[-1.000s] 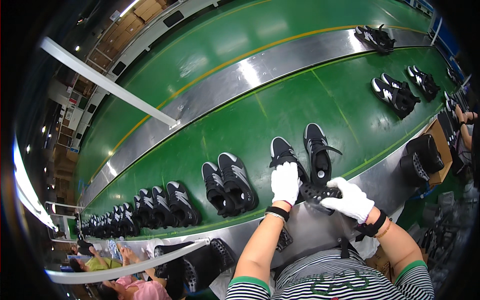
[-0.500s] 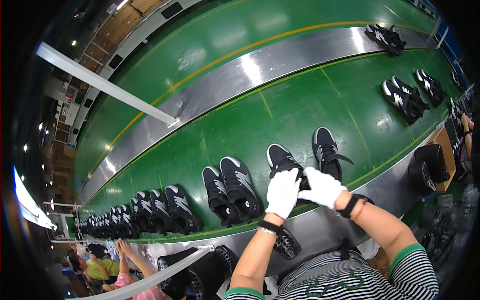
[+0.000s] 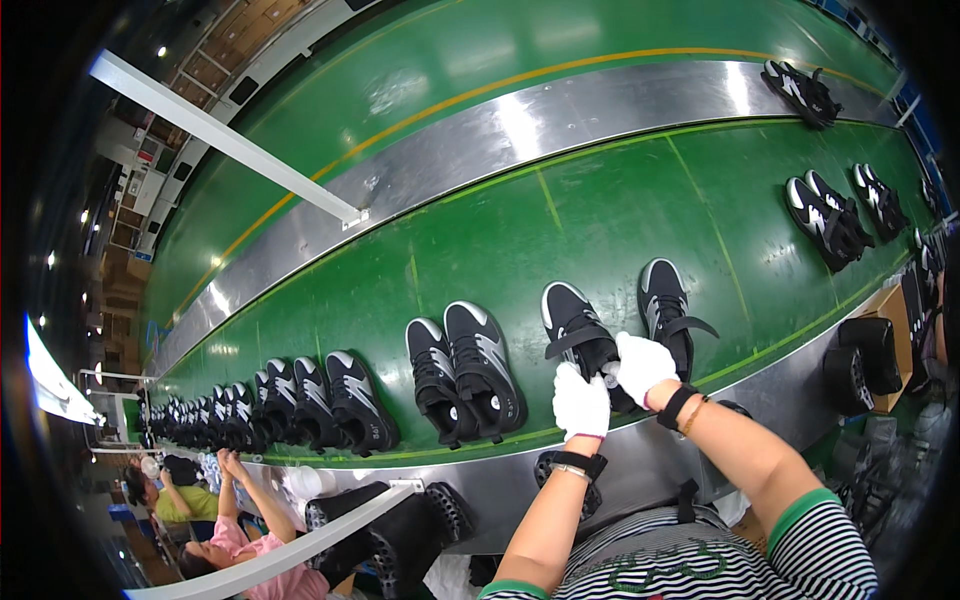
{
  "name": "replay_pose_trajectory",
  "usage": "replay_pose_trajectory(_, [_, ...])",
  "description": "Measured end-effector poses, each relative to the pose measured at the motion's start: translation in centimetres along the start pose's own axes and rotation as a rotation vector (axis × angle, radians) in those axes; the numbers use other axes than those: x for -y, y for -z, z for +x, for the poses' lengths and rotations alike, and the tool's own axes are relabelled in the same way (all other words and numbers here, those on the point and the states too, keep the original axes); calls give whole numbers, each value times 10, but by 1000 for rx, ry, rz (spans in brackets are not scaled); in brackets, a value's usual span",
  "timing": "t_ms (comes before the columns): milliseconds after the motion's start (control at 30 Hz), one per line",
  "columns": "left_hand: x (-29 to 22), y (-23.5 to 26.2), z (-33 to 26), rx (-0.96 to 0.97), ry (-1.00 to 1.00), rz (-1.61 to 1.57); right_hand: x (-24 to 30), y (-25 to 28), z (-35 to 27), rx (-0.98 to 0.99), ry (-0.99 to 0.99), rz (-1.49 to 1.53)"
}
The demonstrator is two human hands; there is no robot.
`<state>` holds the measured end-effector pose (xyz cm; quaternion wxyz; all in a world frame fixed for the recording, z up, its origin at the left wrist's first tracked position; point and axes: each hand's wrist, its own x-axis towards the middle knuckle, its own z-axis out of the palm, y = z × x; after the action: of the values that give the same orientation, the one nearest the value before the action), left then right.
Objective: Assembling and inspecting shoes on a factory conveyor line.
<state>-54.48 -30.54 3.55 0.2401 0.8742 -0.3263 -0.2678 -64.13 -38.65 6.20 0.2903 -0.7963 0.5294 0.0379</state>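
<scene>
While both gloved hands meet at its heel, the shoe [image 3: 578, 335] lies on the green belt [image 3: 500, 240]. Left hand [image 3: 581, 400] and right hand [image 3: 643, 366] are together, gripping the heel end. Its mate [image 3: 668, 310] sits just beside; another pair [image 3: 465, 370] lies left.

Your hands, left hand [image 3: 581, 402] and right hand [image 3: 642, 365], wear white gloves on a black, white-toed sneaker [image 3: 578, 335]. The conveyor belt [image 3: 480, 250] is green; your shirt [image 3: 690, 560] has black-and-white stripes.
</scene>
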Motion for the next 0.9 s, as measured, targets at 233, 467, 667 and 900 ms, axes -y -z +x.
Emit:
replay_pose_trajectory(233, [3,-18,8,-82,73,-60,-2,-6,12,16,8,-21])
replay_pose_trajectory(467, [1,15,3,-246,-564,78,-14,50,1,78,157,547])
replay_pose_trajectory(667, [12,-18,9,-197,-555,70,-25,17,21,-8,343,245])
replay_pose_trajectory(900, [17,7,-9,-247,-678,-69,-29,5,11,-67,337,497])
